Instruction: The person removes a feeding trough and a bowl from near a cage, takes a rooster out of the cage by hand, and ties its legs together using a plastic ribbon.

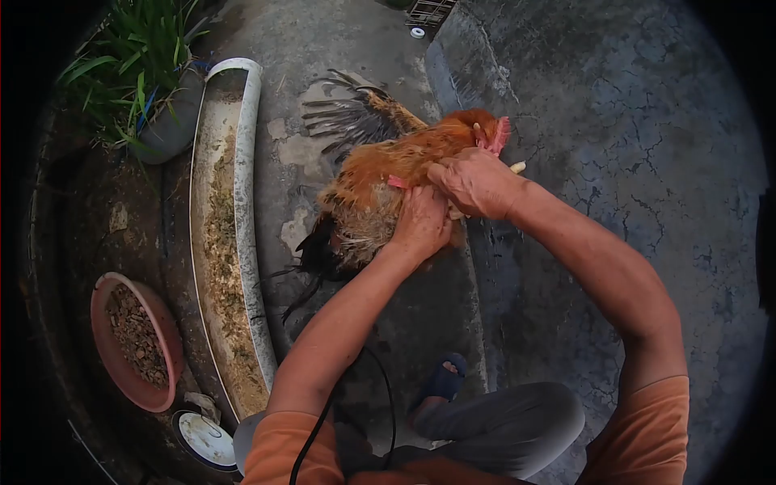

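A reddish-brown rooster (380, 166) lies on the concrete, its head and red comb toward the right and one dark wing (356, 117) spread out behind it. My left hand (424, 220) is closed on the bird's underside, fingers curled into the feathers. Close beside it, my right hand (477, 184) is closed at the breast, just below the head. A small red strip (397, 182) shows by my left fingertips. Past my right wrist sticks out a pale yellowish tip (518, 167), whose kind I cannot make out. Both sets of fingertips are partly hidden.
Left of the bird runs a long trough (245, 162) with dirty residue inside. Beyond it are a pink basin (166, 368) of brown bits, a white lid (206, 440) and a potted plant (170, 121). A dark cable (392, 404) hangs by my knee.
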`<state>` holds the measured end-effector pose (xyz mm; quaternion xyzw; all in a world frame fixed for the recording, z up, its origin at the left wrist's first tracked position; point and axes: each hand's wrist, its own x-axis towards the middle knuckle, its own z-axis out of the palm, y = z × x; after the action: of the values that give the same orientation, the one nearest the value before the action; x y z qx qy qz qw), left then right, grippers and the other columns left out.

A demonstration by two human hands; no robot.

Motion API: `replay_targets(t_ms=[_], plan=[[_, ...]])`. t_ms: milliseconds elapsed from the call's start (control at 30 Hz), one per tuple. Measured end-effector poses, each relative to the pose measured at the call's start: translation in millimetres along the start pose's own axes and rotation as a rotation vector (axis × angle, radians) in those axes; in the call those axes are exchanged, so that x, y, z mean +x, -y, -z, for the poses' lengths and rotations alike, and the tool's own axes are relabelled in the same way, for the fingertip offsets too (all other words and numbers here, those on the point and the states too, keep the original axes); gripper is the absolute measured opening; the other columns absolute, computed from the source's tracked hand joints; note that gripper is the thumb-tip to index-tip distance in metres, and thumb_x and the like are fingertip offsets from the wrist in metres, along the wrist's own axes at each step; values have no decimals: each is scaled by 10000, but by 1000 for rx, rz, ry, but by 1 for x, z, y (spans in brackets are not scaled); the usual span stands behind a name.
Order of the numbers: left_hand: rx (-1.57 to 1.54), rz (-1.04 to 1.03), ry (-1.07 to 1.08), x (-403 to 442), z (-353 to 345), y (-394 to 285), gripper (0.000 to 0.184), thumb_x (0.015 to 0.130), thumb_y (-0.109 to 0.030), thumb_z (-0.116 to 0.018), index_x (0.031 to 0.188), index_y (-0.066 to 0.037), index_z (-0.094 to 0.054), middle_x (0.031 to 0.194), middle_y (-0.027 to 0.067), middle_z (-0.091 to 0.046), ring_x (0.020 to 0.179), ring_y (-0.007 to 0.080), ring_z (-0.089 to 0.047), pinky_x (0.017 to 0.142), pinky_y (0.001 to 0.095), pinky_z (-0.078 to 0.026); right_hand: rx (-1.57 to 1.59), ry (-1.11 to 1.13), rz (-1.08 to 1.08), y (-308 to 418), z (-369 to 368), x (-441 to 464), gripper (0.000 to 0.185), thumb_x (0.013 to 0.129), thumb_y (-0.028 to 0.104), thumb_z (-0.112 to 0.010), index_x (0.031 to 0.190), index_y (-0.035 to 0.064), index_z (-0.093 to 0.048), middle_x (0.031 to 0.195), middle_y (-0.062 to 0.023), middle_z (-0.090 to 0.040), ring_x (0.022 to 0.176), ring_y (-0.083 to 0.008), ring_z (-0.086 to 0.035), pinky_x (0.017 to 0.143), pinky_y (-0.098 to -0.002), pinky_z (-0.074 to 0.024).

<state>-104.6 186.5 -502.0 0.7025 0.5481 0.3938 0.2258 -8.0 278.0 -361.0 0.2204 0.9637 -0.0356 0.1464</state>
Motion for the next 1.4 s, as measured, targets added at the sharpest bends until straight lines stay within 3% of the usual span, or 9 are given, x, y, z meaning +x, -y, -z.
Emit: replay_targets(t_ms=[167,300,367,500,567,733,900,1100,1400], plan=[[61,-18,-6,3,-2,-19,500,734,-257,-704,1124,-14,-507,1083,199,-526,1063,394,-498,923,522,-393,-30,-88,7,-3,-27,1,142,846,133,-539,889,-1,-533,780,-196,-670,737,-401,-668,665,-503,-501],[-122,364,196,6,-23,-38,720,722,-421,-770,1231,-2,-479,1273,228,-488,1227,410,-443,1033,522,-347,58,1,-229,-18,-3,-5,196,828,159,-583,924,5,-511,752,-217,-654,736,-420,-653,658,-510,-501],[113,218,-149,-3,-68,-44,780,705,-420,-794,1279,-9,-462,1283,233,-497,1252,428,-433,1047,514,-344,116,59,-245,-17,0,-16,220,932,216,-556,915,17,-465,734,-217,-614,756,-441,-624,654,-518,-476],[-79,260,-44,-2,-133,-36,721,731,-320,-770,1308,-26,-452,1232,242,-515,1180,442,-479,1011,508,-384,289,-121,-262,27,-12,-21,174,947,196,-529,938,36,-462,779,-244,-603,786,-473,-592,678,-544,-447],[130,-20,-527,4,-76,-60,621,746,-297,-751,1214,4,-475,1135,245,-537,1048,422,-545,905,500,-443,333,-113,-312,43,-25,-40,159,945,185,-527,946,39,-464,767,-242,-602,787,-474,-592,679,-544,-447],[-67,181,228,38,-68,-31,573,736,-293,-757,1128,19,-478,1036,240,-546,951,412,-564,819,493,-460,528,-321,-524,94,-32,-79,137,948,142,-529,1029,45,-475,713,-240,-608,774,-456,-612,677,-536,-464],[25,-110,158,39,-63,-21,525,709,-217,-772,1061,19,-461,952,245,-587,876,442,-588,788,481,-470,769,-473,-764,131,-49,-105,318,960,103,-498,1265,39,-430,745,-217,-623,794,-448,-624,692,-524,-477],[-140,166,254,50,-29,-34,540,731,-193,-774,1110,4,-444,908,258,-654,898,472,-639,768,509,-510,1327,-721,-1233,132,-96,-139,323,977,243,-560,1152,-26,-592,713,-74,-600,688,-169,-579,675,-352,-466],[-91,200,-69,57,-1,-19,544,702,-208,-799,1073,4,-461,953,269,-653,932,474,-630,806,510,-504,1443,-784,-764,107,-54,-119,214,978,201,-574,938,2,-640,711,2,-561,687,-78,-505,641,-281,-439]])
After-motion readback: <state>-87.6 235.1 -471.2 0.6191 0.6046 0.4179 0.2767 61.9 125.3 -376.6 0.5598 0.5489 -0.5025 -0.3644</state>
